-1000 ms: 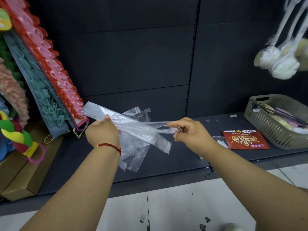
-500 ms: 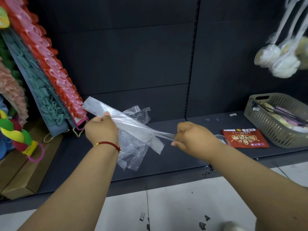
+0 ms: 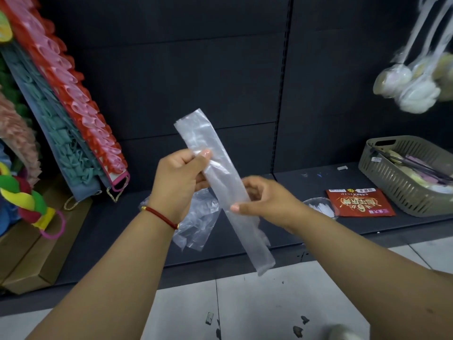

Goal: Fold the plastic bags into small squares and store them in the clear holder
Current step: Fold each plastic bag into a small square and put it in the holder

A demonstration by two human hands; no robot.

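A clear plastic bag (image 3: 221, 177), flattened into a long narrow strip, slants from upper left to lower right in the air above the dark shelf. My left hand (image 3: 179, 182) pinches the strip near its upper part. My right hand (image 3: 264, 202) grips it around the middle from the right side. More crumpled clear bags (image 3: 196, 222) lie on the shelf (image 3: 117, 231) behind the strip. The clear holder (image 3: 321, 207) sits on the shelf to the right of my right hand, with something white inside.
A red snack packet (image 3: 358, 202) lies beside the holder. A grey slotted basket (image 3: 407, 177) of items stands at the far right. Colourful ruffled goods (image 3: 73, 119) lean at the left over cardboard boxes (image 3: 29, 256). Wrapped ladles (image 3: 416, 84) hang at the upper right. Tiled floor (image 3: 245, 303) lies below.
The strip was stretched nearly level between my hands; now it stands steeply tilted and hangs down. Both hands have shifted right, and my right hand has slid up to the strip's middle.
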